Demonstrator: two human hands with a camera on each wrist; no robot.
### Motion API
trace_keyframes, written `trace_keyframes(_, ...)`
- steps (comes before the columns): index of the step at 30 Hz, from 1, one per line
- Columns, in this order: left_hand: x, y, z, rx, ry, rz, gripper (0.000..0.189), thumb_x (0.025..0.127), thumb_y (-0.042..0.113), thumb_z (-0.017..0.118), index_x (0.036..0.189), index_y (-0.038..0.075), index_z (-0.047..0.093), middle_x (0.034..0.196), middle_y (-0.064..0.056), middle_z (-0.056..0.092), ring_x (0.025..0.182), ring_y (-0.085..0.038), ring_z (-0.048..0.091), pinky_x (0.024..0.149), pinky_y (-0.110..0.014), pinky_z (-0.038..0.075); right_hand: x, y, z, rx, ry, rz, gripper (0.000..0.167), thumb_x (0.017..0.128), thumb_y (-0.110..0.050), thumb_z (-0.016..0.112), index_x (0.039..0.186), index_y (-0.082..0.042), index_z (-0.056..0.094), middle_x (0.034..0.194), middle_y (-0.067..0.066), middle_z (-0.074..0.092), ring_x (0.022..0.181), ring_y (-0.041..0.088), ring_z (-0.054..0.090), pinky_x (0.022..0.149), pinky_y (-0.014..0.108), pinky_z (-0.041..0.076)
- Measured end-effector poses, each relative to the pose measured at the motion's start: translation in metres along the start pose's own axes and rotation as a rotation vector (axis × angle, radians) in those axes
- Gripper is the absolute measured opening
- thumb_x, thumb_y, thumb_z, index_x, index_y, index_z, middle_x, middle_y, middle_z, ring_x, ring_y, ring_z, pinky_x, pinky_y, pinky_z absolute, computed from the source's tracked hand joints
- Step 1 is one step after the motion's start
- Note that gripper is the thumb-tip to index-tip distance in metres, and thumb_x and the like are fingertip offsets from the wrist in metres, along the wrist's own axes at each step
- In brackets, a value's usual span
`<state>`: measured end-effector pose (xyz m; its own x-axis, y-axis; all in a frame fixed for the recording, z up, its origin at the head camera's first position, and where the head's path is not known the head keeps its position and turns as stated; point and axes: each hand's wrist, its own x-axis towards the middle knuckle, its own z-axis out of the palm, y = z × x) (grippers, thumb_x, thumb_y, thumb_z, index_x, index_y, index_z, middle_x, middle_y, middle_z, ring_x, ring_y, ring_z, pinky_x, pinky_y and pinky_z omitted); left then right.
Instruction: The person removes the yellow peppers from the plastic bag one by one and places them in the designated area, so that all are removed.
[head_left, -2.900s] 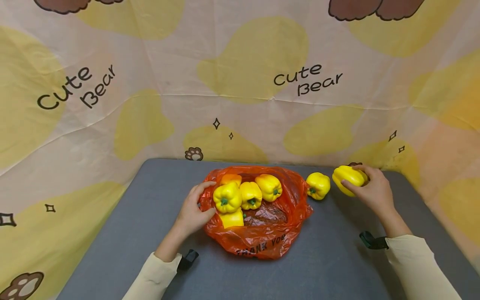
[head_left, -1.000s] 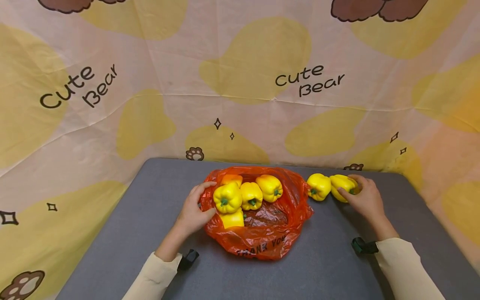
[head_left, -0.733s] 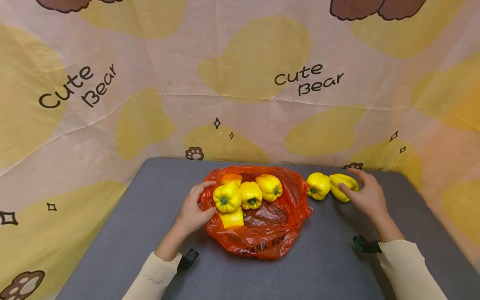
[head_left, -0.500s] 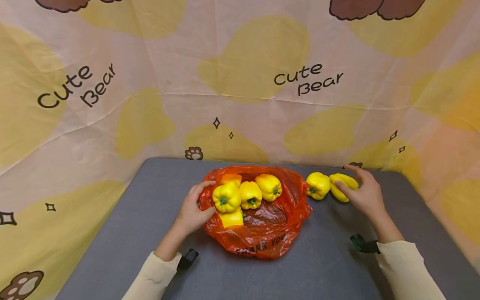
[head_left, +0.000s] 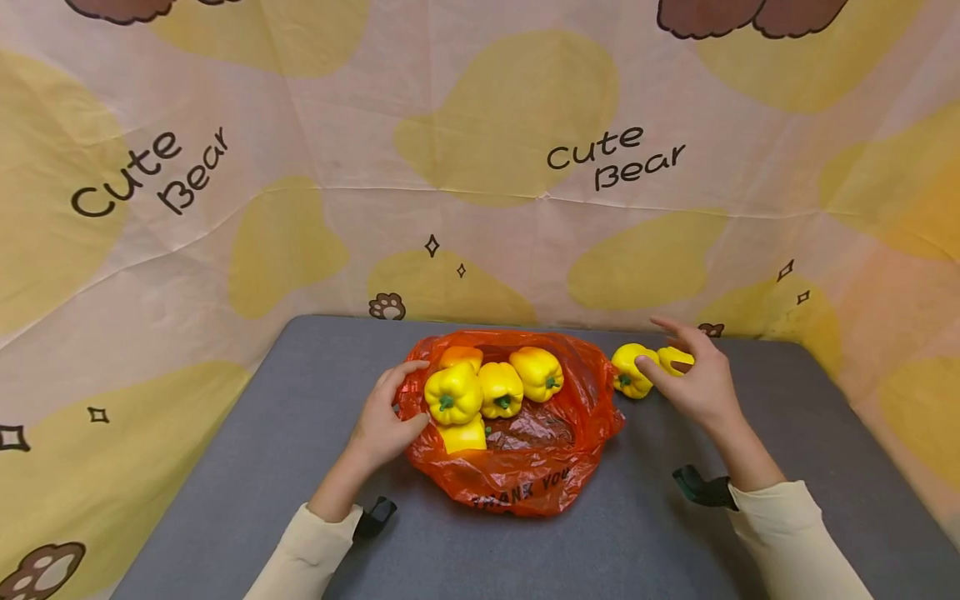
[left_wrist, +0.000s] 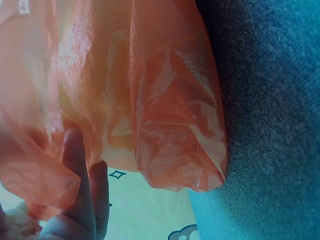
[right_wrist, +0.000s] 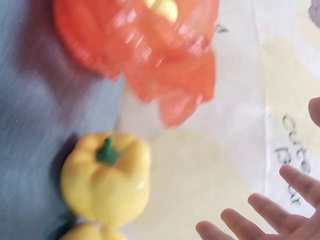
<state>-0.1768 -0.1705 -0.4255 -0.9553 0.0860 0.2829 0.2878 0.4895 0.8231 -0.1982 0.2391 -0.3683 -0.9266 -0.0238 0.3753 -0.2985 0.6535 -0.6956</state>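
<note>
Currently, right hand (head_left: 701, 383) released, fingers spread, by two loose peppers (head_left: 633, 373) between bag (head_left: 517, 487) and far right corner of worktop (head_left: 300, 400).
Risk: a brush from that hand could roll the loose pair off the far edge; a tug by left hand (head_left: 382, 421), at the bag's left rim, could spill the uppermost pepper (head_left: 453, 396). Whether it grips film, can't tell. Versus three seconds ago: right hand then held one of the pair aloft; now both lie side by side.

Bag (head_left: 525, 487) on table (head_left: 315, 408); peppers (head_left: 501, 390) inside, two loose peppers (head_left: 628, 373) right.
</note>
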Motion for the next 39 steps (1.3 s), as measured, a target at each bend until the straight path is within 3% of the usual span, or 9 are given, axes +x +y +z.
trace_keyframes(11, 0.0, 0.002, 0.0, -0.018, -0.008, 0.005, 0.065, 0.071, 0.0, 0.071, 0.132, 0.019, 0.054, 0.129, -0.014, 0.05, 0.114, -0.031, 0.052, 0.092, -0.046, 0.05, 0.005, -0.03, 0.023, 0.078, -0.071, -0.079, 0.06, 0.083, -0.024, 0.073, 0.138, -0.015, 0.051, 0.134, 0.018, 0.051, 0.117, 0.041, 0.054, 0.086, 0.06, 0.05)
trace_keyframes(19, -0.003, 0.031, -0.006, -0.026, -0.02, -0.013, 0.063, 0.071, -0.006, 0.067, 0.131, 0.005, 0.053, 0.129, -0.023, 0.049, 0.112, -0.037, 0.052, 0.09, -0.048, 0.049, 0.005, -0.052, 0.049, 0.14, -0.154, -0.15, 0.059, 0.081, -0.023, 0.076, 0.135, -0.018, 0.054, 0.132, 0.012, 0.054, 0.117, 0.035, 0.054, 0.085, 0.055, 0.052)
trace_keyframes(27, -0.007, 0.052, -0.01, -0.011, -0.028, -0.013, 0.061, 0.071, -0.008, 0.066, 0.13, 0.0, 0.052, 0.127, -0.026, 0.05, 0.109, -0.039, 0.053, 0.087, -0.046, 0.05, 0.002, -0.072, 0.077, 0.238, -0.236, -0.191, 0.056, 0.082, -0.021, 0.074, 0.135, -0.016, 0.054, 0.133, 0.011, 0.055, 0.115, 0.034, 0.056, 0.086, 0.053, 0.052)
trace_keyframes(33, -0.006, 0.049, -0.008, -0.008, -0.025, -0.013, 0.061, 0.071, -0.007, 0.066, 0.13, 0.001, 0.052, 0.127, -0.025, 0.05, 0.109, -0.037, 0.053, 0.088, -0.045, 0.05, -0.002, -0.084, 0.102, 0.31, -0.309, -0.179, 0.055, 0.081, -0.023, 0.076, 0.132, -0.024, 0.056, 0.131, 0.007, 0.056, 0.113, 0.037, 0.059, 0.084, 0.052, 0.054)
trace_keyframes(39, -0.001, 0.021, 0.0, -0.016, -0.017, -0.015, 0.066, 0.071, -0.005, 0.068, 0.133, 0.01, 0.052, 0.129, -0.02, 0.05, 0.111, -0.036, 0.053, 0.088, -0.047, 0.051, -0.005, -0.095, 0.123, 0.336, -0.366, -0.177, 0.055, 0.079, -0.026, 0.077, 0.13, -0.026, 0.056, 0.131, 0.002, 0.056, 0.115, 0.037, 0.057, 0.086, 0.052, 0.053)
